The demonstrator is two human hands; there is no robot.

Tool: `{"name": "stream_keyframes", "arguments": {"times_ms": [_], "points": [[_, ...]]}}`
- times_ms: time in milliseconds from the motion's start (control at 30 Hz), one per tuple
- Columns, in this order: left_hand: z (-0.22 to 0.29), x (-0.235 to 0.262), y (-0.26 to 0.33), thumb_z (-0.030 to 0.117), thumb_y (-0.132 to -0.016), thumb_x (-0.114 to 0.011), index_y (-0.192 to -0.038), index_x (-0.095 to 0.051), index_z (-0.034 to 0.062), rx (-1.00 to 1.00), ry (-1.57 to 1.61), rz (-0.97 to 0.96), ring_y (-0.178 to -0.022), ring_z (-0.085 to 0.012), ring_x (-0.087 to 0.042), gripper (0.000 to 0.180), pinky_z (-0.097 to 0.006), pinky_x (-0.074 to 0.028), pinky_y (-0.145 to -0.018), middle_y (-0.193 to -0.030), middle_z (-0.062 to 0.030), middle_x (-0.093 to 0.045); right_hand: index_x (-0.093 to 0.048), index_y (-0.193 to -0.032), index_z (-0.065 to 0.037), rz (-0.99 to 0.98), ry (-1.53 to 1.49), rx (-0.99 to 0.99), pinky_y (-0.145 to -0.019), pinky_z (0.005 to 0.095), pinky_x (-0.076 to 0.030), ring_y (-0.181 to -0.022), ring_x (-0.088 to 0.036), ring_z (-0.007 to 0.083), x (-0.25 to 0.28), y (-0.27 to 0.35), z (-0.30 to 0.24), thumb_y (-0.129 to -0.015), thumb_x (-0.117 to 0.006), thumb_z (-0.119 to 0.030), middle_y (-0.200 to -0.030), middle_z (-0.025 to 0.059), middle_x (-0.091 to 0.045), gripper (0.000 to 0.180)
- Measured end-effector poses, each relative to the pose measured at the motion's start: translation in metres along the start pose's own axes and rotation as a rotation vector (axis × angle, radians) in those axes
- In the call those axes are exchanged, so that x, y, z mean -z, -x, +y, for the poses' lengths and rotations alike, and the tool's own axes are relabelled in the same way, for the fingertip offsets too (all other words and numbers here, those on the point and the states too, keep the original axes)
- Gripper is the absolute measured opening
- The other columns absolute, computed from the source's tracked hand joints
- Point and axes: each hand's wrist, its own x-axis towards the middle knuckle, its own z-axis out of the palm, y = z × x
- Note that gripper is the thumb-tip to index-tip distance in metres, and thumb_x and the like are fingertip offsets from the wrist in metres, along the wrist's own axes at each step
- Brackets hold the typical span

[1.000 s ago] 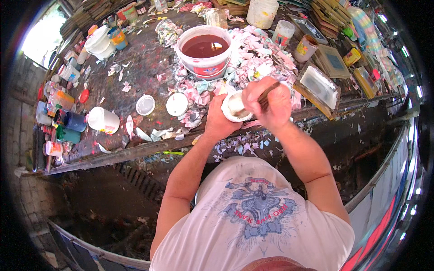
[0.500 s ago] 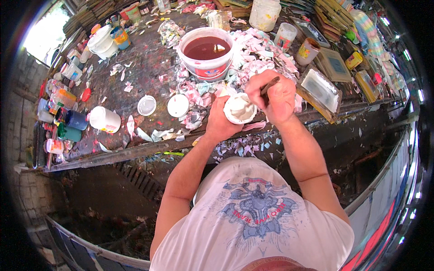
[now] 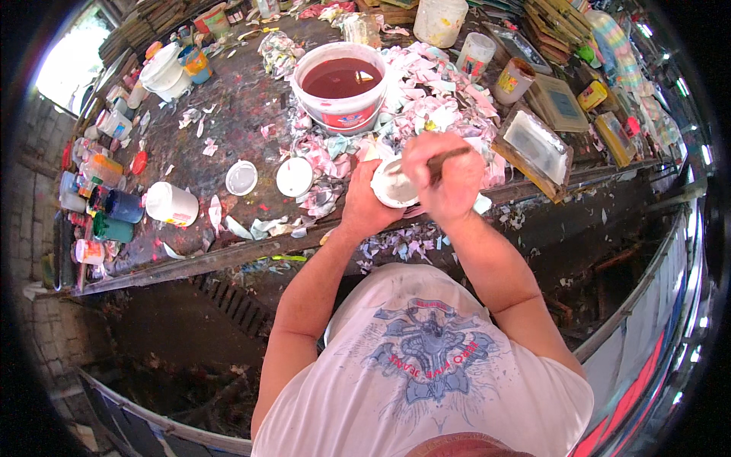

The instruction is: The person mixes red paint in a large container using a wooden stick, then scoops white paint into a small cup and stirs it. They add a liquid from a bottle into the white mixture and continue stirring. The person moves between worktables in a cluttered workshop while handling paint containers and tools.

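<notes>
Left hand [image 3: 365,201] on white tub [image 3: 393,203], right hand [image 3: 448,181] holding brown stick [image 3: 452,156] over it.
Tub at worktop [image 3: 228,114] front edge, whitish stuff inside; left grip wrapped round its left side. Right grip closed on stick, beside/over tub's right rim; stick's lower end hidden, can't tell if it touches the contents. Bucket [image 3: 350,119] of dark red liquid behind tub, pale scraps [image 3: 430,87] around. Two round lids [image 3: 294,177] left of left hand; wood-framed panel [image 3: 525,169] right of right hand.
</notes>
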Motion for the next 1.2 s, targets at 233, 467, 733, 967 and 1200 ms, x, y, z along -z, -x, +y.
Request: {"name": "stream_keyframes", "arguments": {"times_ms": [233, 467, 733, 967, 1200], "points": [[0.005, 0.0, 0.001, 0.021, -0.067, -0.104, -0.146, -0.054, 0.0037, 0.045, 0.018, 0.017, -0.13, -0.0448, -0.063, 0.095, -0.054, -0.053, -0.113, -0.136, -0.021, -0.063, -0.075, -0.11, 0.006, -0.04, 0.046, -0.043, -0.061, 0.0267, -0.037, -0.064, -0.045, 0.0067, -0.008, -0.002, -0.001, -0.121, -0.056, -0.05, -0.073, 0.0, -0.058, 0.06], [0.002, -0.001, -0.001, 0.019, -0.069, -0.104, -0.144, -0.055, 0.006, -0.039, -0.098, -0.021, -0.13, -0.0428, -0.063, 0.091, -0.053, -0.053, -0.112, -0.136, -0.0184, -0.063, -0.073, -0.106, 0.003, -0.24, -0.162, -0.195, -0.06, 0.0337, -0.035, -0.061, -0.045, 0.0129, -0.013, -0.006, -0.005, -0.117, -0.06, -0.056, -0.068, 0.0031, -0.054, 0.061], [0.007, 0.002, -0.001, 0.016, -0.072, -0.104, -0.146, -0.055, 0.0067, 0.024, 0.087, 0.044, -0.131, -0.0401, -0.064, 0.089, -0.052, -0.052, -0.111, -0.137, -0.0168, -0.063, -0.074, -0.107, 0.003, -0.001, 0.064, -0.056, -0.063, 0.0283, -0.039, -0.067, -0.046, 0.0083, -0.016, -0.011, -0.006, -0.12, -0.055, -0.055, -0.077, 0.0019, -0.058, 0.062], [0.009, 0.002, 0.0, 0.017, -0.071, -0.103, -0.144, -0.055, 0.0064, 0.039, 0.024, 0.019, -0.13, -0.0392, -0.065, 0.089, -0.051, -0.054, -0.11, -0.137, -0.0183, -0.062, -0.074, -0.106, 0.003, 0.028, 0.121, -0.07, -0.064, 0.0282, -0.038, -0.066, -0.045, 0.0083, -0.007, -0.006, -0.008, -0.12, -0.054, -0.057, -0.072, -0.0022, -0.055, 0.065], [0.009, 0.003, 0.001, 0.022, -0.067, -0.106, -0.146, -0.053, 0.0036, 0.028, 0.005, 0.024, -0.128, -0.0447, -0.065, 0.096, -0.055, -0.053, -0.11, -0.134, -0.0223, -0.065, -0.073, -0.105, 0.004, -0.081, -0.023, -0.178, -0.062, 0.0294, -0.037, -0.064, -0.045, 0.0095, -0.021, -0.005, -0.009, -0.122, -0.055, -0.046, -0.075, 0.0016, -0.057, 0.055]]}}
